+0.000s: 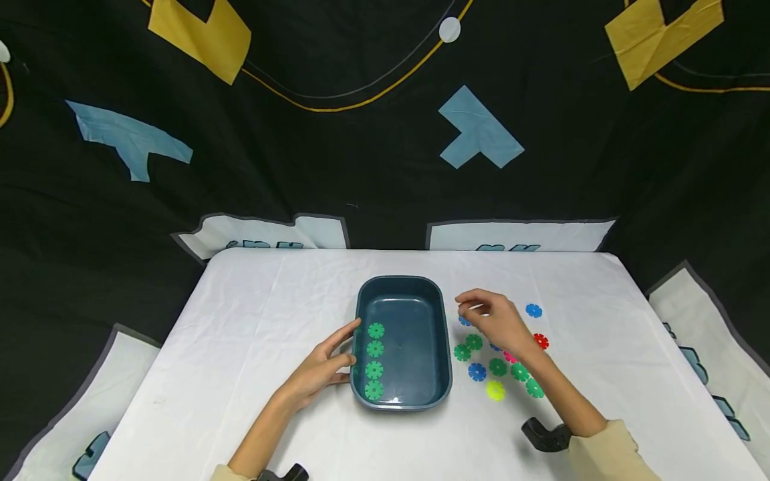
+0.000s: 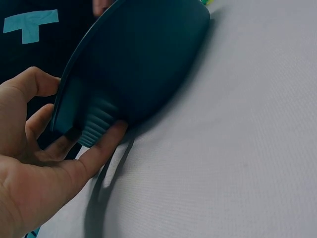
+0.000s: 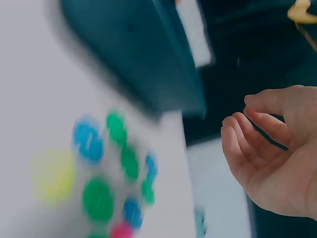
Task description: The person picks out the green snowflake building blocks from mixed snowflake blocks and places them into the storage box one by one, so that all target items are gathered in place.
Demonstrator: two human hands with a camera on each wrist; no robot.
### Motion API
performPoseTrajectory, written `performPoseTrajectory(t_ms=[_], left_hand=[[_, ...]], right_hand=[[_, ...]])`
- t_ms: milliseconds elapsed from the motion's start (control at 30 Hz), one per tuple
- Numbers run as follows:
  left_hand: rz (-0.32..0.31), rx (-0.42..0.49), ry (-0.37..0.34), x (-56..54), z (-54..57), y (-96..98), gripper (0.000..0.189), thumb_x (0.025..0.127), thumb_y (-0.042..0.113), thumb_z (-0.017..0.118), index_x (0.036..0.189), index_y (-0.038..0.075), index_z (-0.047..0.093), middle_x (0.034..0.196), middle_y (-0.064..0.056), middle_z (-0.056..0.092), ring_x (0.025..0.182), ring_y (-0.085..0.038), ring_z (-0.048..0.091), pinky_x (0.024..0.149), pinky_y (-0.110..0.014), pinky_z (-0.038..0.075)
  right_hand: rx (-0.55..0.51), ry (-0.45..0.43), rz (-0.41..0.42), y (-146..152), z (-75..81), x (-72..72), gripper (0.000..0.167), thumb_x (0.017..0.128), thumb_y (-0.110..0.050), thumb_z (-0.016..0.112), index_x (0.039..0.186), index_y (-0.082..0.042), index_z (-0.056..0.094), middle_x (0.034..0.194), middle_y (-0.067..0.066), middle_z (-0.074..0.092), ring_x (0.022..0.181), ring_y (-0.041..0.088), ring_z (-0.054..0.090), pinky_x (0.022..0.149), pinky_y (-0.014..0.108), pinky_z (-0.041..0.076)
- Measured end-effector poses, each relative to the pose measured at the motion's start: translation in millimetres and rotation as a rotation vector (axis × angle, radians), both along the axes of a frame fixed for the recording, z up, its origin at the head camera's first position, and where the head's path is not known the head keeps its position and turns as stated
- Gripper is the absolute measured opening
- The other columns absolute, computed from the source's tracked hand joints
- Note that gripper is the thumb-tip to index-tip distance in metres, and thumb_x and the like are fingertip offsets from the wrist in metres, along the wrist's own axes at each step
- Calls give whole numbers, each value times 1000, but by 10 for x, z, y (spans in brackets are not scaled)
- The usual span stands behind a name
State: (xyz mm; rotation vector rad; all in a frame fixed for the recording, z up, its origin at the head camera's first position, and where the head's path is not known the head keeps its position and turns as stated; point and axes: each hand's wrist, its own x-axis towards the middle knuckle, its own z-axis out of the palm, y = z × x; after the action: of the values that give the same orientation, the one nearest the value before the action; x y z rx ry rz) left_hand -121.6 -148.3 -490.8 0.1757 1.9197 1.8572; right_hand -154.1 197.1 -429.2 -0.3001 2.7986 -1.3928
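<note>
A dark blue-green plastic tray (image 1: 421, 394) sits on the white table. Several green notched plastic discs (image 1: 374, 369) lie in a column along its left side. My left hand (image 1: 321, 367) grips the tray's left edge, thumb at the rim; in the left wrist view its fingers hold the tray's ribbed end (image 2: 101, 119). To the right of the tray, my right hand (image 1: 493, 317) hovers over loose discs, fingers loosely bent. Nothing shows between its thumb and fingertips in the right wrist view. A blue disc (image 1: 464, 321) is partly hidden beneath it.
Right of the tray lie scattered notched discs: green (image 1: 497, 367), blue (image 1: 477, 372), yellow (image 1: 496, 391) and red (image 1: 541, 341), with another blue disc (image 1: 533, 310) farther back. A black cloth (image 1: 361, 174) hangs behind the table (image 1: 240, 321).
</note>
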Motion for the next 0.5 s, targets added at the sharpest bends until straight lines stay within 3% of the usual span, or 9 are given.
performPoseTrajectory(t_ms=[200,367,500], left_hand=[[-7,4,1,-7,-10,0,72,93,6,57,158,25,33,163,-18,14,130,-42,45,91,-49,51],[3,7,-2,-5,-10,-9,72,93,6,56,158,25,32,163,-18,14,129,-41,45,90,-49,51],[1,1,-1,-10,-12,3,72,93,6,56,158,24,32,163,-17,16,128,-41,46,90,-48,52]], right_hand=[[89,-57,-66,450,-314,-15,28,96,-9,65,122,1,66,107,14,68,96,34,66,78,42,56],[158,-66,-71,526,-587,-63,29,92,-9,68,120,1,68,104,14,67,95,33,65,79,44,54],[203,-44,-82,501,-692,-87,28,90,-6,70,118,1,68,104,15,65,90,30,60,78,44,53]])
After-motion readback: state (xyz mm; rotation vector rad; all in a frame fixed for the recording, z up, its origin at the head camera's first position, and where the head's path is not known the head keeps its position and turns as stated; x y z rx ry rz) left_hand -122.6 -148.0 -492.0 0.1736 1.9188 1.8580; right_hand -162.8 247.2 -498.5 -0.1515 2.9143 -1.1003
